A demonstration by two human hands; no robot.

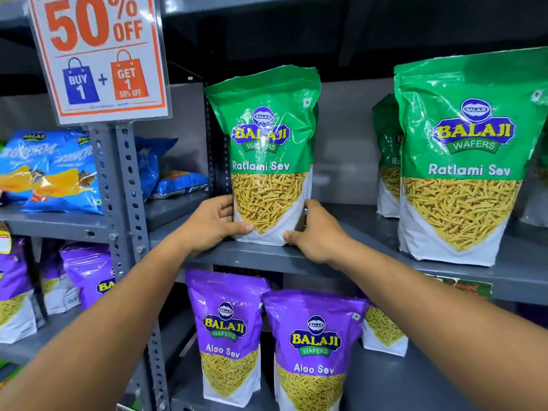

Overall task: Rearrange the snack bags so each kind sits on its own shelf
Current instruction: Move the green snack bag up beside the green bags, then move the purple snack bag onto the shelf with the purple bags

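A green Ratlami Sev bag (pixel 268 143) stands upright at the left end of the upper grey shelf (pixel 370 256). My left hand (pixel 215 223) grips its lower left edge and my right hand (pixel 315 232) grips its lower right edge. Another green bag seems to stand right behind it. Two more green Ratlami Sev bags (pixel 459 161) stand further right on the same shelf, one behind the other. On the shelf below stand purple Aloo Sev bags (pixel 312 348), with one (pixel 228 336) at the left and another partly hidden behind my right forearm.
A perforated grey upright post (pixel 124 203) divides this rack from the left one, which carries blue snack bags (pixel 56 173) above and more purple bags (pixel 86 271) below. A "50% OFF" sign (pixel 99 54) hangs at the top left.
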